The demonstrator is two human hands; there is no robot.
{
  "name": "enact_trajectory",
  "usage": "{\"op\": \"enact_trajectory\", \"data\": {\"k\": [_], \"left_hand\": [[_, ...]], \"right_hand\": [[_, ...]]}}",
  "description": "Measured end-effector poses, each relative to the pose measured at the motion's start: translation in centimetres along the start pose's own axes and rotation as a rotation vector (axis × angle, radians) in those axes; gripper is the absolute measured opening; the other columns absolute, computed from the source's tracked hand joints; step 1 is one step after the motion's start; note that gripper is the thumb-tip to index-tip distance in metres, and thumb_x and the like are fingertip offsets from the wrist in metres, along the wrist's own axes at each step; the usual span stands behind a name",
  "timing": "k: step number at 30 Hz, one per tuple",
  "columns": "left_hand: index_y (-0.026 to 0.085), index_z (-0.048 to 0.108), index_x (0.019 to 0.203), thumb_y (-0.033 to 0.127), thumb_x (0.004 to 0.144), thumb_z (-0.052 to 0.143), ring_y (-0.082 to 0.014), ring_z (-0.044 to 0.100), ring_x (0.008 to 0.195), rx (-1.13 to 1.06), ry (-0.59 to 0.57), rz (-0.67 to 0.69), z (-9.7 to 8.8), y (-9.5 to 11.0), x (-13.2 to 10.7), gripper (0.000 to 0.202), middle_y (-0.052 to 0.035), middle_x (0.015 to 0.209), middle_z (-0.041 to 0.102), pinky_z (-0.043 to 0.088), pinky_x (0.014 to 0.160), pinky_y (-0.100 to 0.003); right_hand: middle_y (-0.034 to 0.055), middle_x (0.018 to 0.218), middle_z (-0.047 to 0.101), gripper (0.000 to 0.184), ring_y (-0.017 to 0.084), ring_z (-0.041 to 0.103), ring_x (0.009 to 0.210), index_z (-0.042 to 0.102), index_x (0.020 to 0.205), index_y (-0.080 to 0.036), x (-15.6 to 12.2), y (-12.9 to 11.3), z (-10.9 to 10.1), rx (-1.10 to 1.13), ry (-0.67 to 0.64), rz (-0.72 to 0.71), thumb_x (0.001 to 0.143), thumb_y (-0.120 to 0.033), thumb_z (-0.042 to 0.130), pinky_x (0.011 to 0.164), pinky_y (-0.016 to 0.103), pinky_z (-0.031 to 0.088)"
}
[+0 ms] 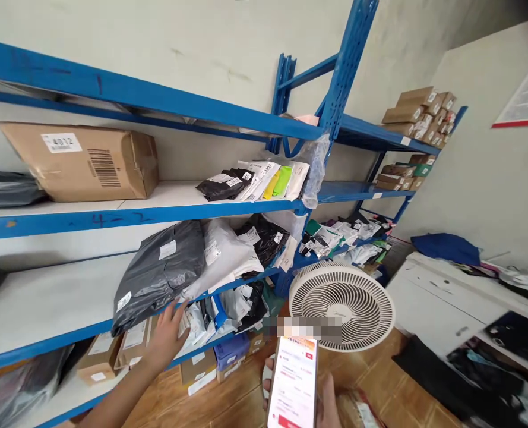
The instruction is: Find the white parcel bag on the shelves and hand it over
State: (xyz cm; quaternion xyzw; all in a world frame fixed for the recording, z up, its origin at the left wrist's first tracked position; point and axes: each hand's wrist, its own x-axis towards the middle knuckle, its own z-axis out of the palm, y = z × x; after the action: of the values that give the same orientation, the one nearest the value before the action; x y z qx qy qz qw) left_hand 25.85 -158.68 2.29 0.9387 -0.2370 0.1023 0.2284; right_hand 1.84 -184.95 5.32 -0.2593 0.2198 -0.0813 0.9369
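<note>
The left hand's (pixel 168 334) grip is wide: fingers spread and holding nothing, with the fingertips at the lower edge of a grey bag (pixel 161 270). That bag lies tilted on the middle shelf (pixel 45 297) and hangs over its blue front rail. The forearm comes up from the bottom edge of the view. The right hand's (pixel 323 404) grip is closed around a phone (pixel 293 383), held upright low in the middle of the view. Its lit screen, white with red parts, faces the camera.

A white bag (pixel 221 255) leans just beside the grey bag on its right, and a black bag (pixel 264 238) lies beyond that. Under the left hand, small packets (pixel 201 321) stand packed together on the shelf below. Cardboard boxes (pixel 228 353) sit lower down, near the wooden floor. One shelf up lie a big carton (pixel 81 160) with a barcode label and, well apart from it, a row of flat parcels (pixel 259 179).

A round white fan (pixel 341 303) stands just behind the phone. To the right is a white table (pixel 437 297) with a blue bundle (pixel 446 246) on its far end.
</note>
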Motion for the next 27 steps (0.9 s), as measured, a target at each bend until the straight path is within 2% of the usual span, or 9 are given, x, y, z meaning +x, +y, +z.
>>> {"op": "enact_trajectory", "data": {"k": [2, 4, 6, 8, 10, 14, 19, 24, 27], "left_hand": [[0.007, 0.042, 0.144, 0.029, 0.092, 0.043, -0.0399, 0.04, 0.133, 0.154, 0.188, 0.088, -1.3, -0.3, 3.4, 0.057, -0.0243, 0.146, 0.038, 0.038, 0.111, -0.057], [0.002, 0.039, 0.145, 0.029, 0.091, 0.051, -0.0426, 0.04, 0.131, 0.25, 0.285, 0.132, -2.3, 0.3, 6.7, 0.061, -0.0285, 0.146, 0.035, 0.039, 0.109, -0.057], [0.005, 0.037, 0.148, 0.029, 0.091, 0.057, -0.0441, 0.039, 0.131, 0.312, 0.26, 0.119, -2.5, 1.6, 9.2, 0.065, -0.0278, 0.146, 0.036, 0.038, 0.109, -0.059], [0.014, 0.043, 0.147, 0.031, 0.089, 0.061, -0.0456, 0.038, 0.131, 0.377, 0.148, 0.081, -1.7, 2.8, 10.7, 0.063, -0.0233, 0.146, 0.04, 0.037, 0.108, -0.064], [0.021, 0.051, 0.142, 0.03, 0.089, 0.062, -0.0481, 0.036, 0.132, 0.451, 0.084, 0.065, -0.5, 3.5, 11.0, 0.055, -0.0205, 0.147, 0.041, 0.036, 0.107, -0.067], [0.02, 0.059, 0.136, 0.023, 0.091, 0.056, -0.0489, 0.033, 0.135, 0.521, 0.154, 0.131, 1.8, 2.6, 10.0, 0.045, -0.0218, 0.15, 0.034, 0.039, 0.106, -0.064], [0.016, 0.062, 0.132, 0.02, 0.089, 0.056, -0.0479, 0.038, 0.132, 0.528, 0.2, 0.246, 2.2, 0.7, 9.7, 0.044, -0.0239, 0.149, 0.036, 0.045, 0.103, -0.06], [0.016, 0.064, 0.129, 0.019, 0.084, 0.06, -0.045, 0.041, 0.13, 0.538, 0.223, 0.26, 2.8, 0.0, 10.1, 0.045, -0.0234, 0.147, 0.041, 0.046, 0.102, -0.056], [0.014, 0.069, 0.123, 0.022, 0.087, 0.051, -0.0438, 0.044, 0.125, 0.5, 0.297, 0.263, 3.4, -0.2, 10.5, 0.041, -0.0235, 0.144, 0.043, 0.047, 0.101, -0.056]], "right_hand": [[0.015, 0.115, 0.073, 0.08, 0.032, 0.072, 0.091, 0.074, 0.106, -0.016, 0.6, 0.8, 2.5, 0.053, -0.076, 0.012, 0.061, -0.081, 0.069, 0.073, 0.045, 0.059], [0.0143, 0.112, 0.074, 0.078, 0.03, 0.072, 0.089, 0.074, 0.108, -0.015, 1.0, 1.1, 4.5, 0.065, -0.126, 0.003, 0.063, -0.079, 0.07, 0.07, 0.041, 0.059], [0.0142, 0.11, 0.075, 0.076, 0.028, 0.072, 0.087, 0.074, 0.109, -0.015, 1.3, 1.1, 5.8, 0.05, -0.138, -0.026, 0.064, -0.077, 0.071, 0.07, 0.039, 0.058], [0.0147, 0.107, 0.076, 0.077, 0.027, 0.072, 0.083, 0.073, 0.109, -0.015, 1.7, 0.8, 6.4, 0.034, -0.131, -0.061, 0.063, -0.077, 0.072, 0.069, 0.038, 0.058], [0.0152, 0.104, 0.076, 0.08, 0.025, 0.072, 0.079, 0.073, 0.109, -0.014, 2.3, 0.3, 6.4, 0.026, -0.132, -0.096, 0.062, -0.078, 0.071, 0.066, 0.035, 0.057], [0.0143, 0.105, 0.076, 0.079, 0.025, 0.072, 0.079, 0.073, 0.108, -0.013, 3.6, -1.0, 6.0, 0.011, -0.168, -0.108, 0.066, -0.079, 0.067, 0.066, 0.035, 0.058], [0.0133, 0.105, 0.076, 0.077, 0.025, 0.072, 0.08, 0.071, 0.112, -0.015, 6.0, -2.1, 5.4, 0.005, -0.179, -0.099, 0.069, -0.079, 0.065, 0.066, 0.037, 0.058], [0.0138, 0.106, 0.076, 0.082, 0.024, 0.07, 0.078, 0.073, 0.107, -0.013, 8.5, -2.6, 4.4, 0.01, -0.207, -0.028, 0.066, -0.083, 0.063, 0.065, 0.036, 0.057], [0.014, 0.108, 0.075, 0.081, 0.024, 0.07, 0.079, 0.074, 0.106, -0.012, 9.1, -3.6, 4.1, -0.004, -0.243, 0.014, 0.065, -0.082, 0.065, 0.067, 0.037, 0.057]]}}
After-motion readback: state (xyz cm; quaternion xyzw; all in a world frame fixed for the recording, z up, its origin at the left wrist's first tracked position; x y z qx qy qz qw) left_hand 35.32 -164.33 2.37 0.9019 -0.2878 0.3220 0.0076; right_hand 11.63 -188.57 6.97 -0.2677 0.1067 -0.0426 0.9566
